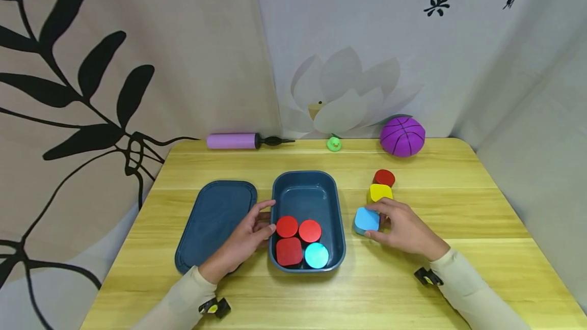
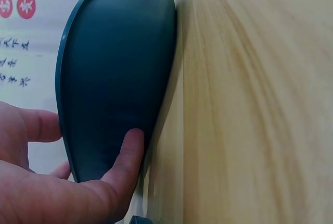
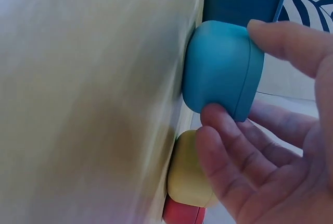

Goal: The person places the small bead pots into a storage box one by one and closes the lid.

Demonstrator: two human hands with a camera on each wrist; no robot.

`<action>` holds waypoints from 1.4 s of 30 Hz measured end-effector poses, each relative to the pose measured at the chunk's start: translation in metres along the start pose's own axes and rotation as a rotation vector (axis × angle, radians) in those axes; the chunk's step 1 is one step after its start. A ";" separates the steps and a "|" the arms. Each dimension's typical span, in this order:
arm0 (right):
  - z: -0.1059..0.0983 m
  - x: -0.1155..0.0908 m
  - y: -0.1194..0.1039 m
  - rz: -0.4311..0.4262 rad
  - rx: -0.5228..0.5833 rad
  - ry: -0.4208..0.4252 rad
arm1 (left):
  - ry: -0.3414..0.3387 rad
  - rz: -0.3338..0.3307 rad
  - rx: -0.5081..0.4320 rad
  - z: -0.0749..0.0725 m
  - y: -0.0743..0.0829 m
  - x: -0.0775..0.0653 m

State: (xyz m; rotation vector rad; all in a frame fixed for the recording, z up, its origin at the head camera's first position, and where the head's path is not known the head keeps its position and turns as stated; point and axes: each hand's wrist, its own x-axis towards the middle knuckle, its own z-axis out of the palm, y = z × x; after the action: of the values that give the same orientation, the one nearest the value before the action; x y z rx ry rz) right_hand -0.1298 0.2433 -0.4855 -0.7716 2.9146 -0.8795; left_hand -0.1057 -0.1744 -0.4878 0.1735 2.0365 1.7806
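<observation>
A dark blue tray-like container stands on the table, with two red round boxes, a red square box and a light blue round box in its near half. My left hand touches its left wall and rim with thumb and fingertips, the fingers fairly straight. To the right, my right hand pinches a small light blue square box between thumb and fingers. A seam runs round that box; whether it touches the table I cannot tell. Behind it are a yellow box and a red round box.
A dark blue lid lies left of the container. Along the back edge are a purple hand pump, a green toy duck and a purple ball. Printed curtains hang behind the wooden table.
</observation>
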 end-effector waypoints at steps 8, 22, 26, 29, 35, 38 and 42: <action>-0.006 0.006 -0.007 -0.036 -0.020 0.017 | -0.002 0.004 0.003 0.000 -0.002 0.001; -0.028 0.031 -0.025 -0.121 0.032 0.090 | -0.002 0.009 -0.013 0.001 -0.002 0.001; -0.028 0.041 -0.031 -0.144 0.075 0.092 | 0.001 0.022 -0.014 0.000 -0.002 0.001; -0.027 0.049 -0.037 -0.175 0.091 0.097 | 0.003 0.027 -0.014 -0.001 -0.001 0.001; -0.022 0.065 -0.046 -0.227 0.100 0.109 | 0.013 0.020 -0.017 0.000 -0.001 0.001; -0.017 0.073 -0.050 -0.238 0.117 0.101 | 0.011 0.022 -0.016 0.001 -0.001 0.001; -0.010 0.085 -0.055 -0.240 0.131 0.085 | 0.014 0.026 -0.010 0.001 -0.002 0.002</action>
State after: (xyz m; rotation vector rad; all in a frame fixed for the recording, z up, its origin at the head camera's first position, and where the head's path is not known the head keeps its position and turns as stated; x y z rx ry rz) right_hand -0.1815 0.1703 -0.4368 -1.1151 2.8382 -1.1355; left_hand -0.1065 -0.1733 -0.4900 0.1861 2.0437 1.8118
